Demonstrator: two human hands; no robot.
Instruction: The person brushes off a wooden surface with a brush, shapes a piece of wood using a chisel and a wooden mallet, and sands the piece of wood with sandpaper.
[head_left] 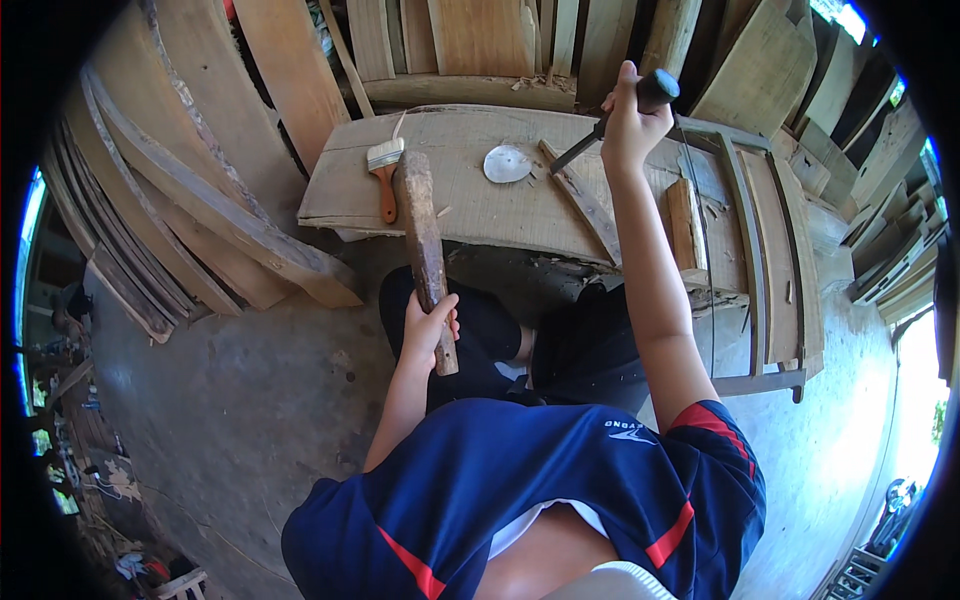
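My left hand (430, 328) is closed round the lower end of a worn wooden mallet (422, 225), held upright in front of the bench. In my right hand (636, 128) is a chisel (578, 148), its dark, round-ended handle sticking out above the fist. The chisel's blade slants down to the left, its tip at a narrow wooden strip (582, 205). That strip lies slantwise across a broad wooden plank (460, 185). Whether the tip touches the strip or only hovers over it, I cannot tell.
Left on the plank lies a paintbrush (385, 175) with a brown handle; a pale round disc (507, 164) is near the middle. A wooden block (686, 228) and a wooden frame saw (755, 260) are at right. Boards (290, 70) lean behind; curved planks (200, 200) stand left.
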